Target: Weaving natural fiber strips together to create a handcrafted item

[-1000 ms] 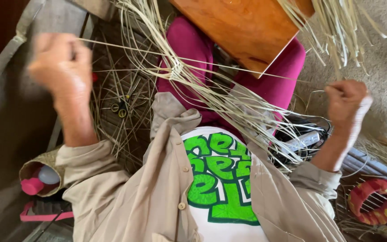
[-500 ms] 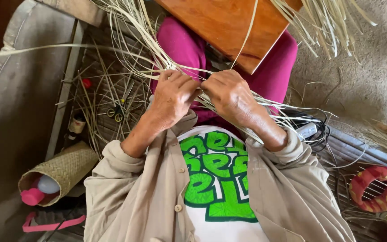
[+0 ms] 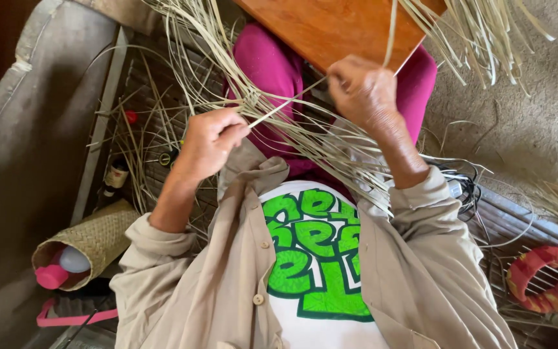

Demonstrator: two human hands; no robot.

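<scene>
nearest the camera is the person's own chest: a beige shirt [image 3: 227, 284] hanging open over a white tee with green lettering. at the lower left a woven tube-shaped basket [image 3: 95, 242] lies on its side, with a pink bottle [image 3: 51, 276] and a pale round thing in its mouth. at the lower right sits a red ring with yellow spots [image 3: 547, 278].

above the shirt, the left hand [image 3: 209, 143] is curled closed, thumb and fingers pinching the end of 1 pale straw strip [image 3: 285, 105]. that strip runs taut up and to the right to the right hand [image 3: 364, 90], which is also closed and grips it at the far end; another strip rises from this hand toward the top edge. both hands hover over the lap, where a loose bundle of straw strips [image 3: 330, 152] fans across the magenta trousers [image 3: 272, 64], crossing at a small woven knot between the hands.

to the left, scissors [image 3: 166, 157] and a small dark bottle [image 3: 115, 178] lie among scattered straw. a tangle of dark cable [image 3: 463, 187] lies by the right sleeve. farthest off, an orange wooden board [image 3: 334, 26] rests across the knees.
</scene>
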